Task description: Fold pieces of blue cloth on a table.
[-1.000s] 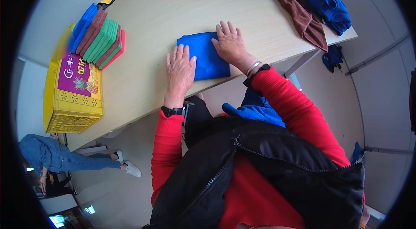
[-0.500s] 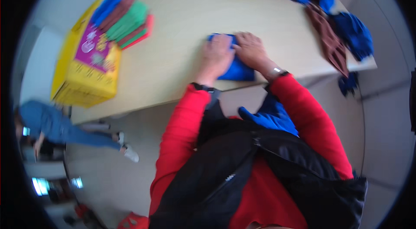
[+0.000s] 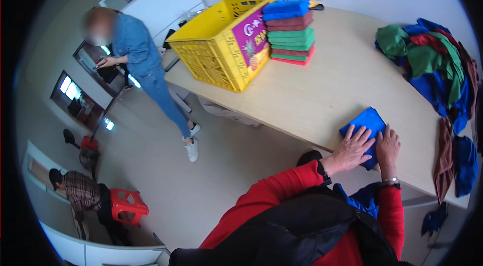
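A folded blue cloth (image 3: 367, 121) lies on the table close to its front edge. My left hand (image 3: 351, 151) rests flat on it with the fingers spread. At the cloth's right side, my right hand (image 3: 388, 148) lies along the edge, its fingers stretched out and pointing away from me; its thumb is next to the cloth. A stack of folded cloths (image 3: 291, 34) in blue, brown, green and red stands farther back, beside a yellow plastic crate (image 3: 201, 55). To the right is a loose heap of crumpled cloths (image 3: 432, 65) in green, blue, red and brown.
A brown cloth (image 3: 444, 158) and a dark blue cloth (image 3: 465, 165) hang toward the table's (image 3: 312, 100) right corner. Left of the table stands a person in denim (image 3: 146, 60) holding a small device. Another person (image 3: 83, 190) bends near a red stool (image 3: 128, 207).
My view has swung to the left, bringing the crate and both people more fully into the picture. My left hand's fingers are more spread, and the right hand has moved to the cloth's side.
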Demonstrator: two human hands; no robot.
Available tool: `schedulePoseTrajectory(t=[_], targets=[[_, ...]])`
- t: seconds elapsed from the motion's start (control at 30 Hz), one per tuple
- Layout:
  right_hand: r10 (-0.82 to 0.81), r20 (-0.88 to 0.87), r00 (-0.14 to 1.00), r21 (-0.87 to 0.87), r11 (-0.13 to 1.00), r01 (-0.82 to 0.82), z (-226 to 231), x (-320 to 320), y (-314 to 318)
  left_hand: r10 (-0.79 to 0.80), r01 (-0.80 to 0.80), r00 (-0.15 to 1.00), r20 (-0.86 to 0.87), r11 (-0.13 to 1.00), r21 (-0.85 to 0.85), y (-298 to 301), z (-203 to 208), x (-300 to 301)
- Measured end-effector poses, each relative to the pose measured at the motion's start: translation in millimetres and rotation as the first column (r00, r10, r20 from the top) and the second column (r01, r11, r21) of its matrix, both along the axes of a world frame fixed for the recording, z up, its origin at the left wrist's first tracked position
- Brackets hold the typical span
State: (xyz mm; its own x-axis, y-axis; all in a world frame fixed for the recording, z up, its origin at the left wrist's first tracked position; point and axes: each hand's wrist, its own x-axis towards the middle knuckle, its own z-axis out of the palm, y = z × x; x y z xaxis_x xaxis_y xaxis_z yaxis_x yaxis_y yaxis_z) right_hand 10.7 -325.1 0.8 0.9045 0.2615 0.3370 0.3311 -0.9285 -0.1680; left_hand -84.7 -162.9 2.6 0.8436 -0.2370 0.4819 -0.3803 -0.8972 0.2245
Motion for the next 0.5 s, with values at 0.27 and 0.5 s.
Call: schedulePoseTrajectory(t=[0.27,0.5], targets=[[-0.055,-0.121,0.991,-0.183,0.983,0.033,25,-54,-16,-0.004,0.005,0.995,-0.1,1.0,0.013,52,7,30],[0.167,-0.131,0.977,-0.119,0.976,-0.183,67,-55,-3,0.083,-0.099,0.965,-0.25,0.994,-0.051,25,6,28]])
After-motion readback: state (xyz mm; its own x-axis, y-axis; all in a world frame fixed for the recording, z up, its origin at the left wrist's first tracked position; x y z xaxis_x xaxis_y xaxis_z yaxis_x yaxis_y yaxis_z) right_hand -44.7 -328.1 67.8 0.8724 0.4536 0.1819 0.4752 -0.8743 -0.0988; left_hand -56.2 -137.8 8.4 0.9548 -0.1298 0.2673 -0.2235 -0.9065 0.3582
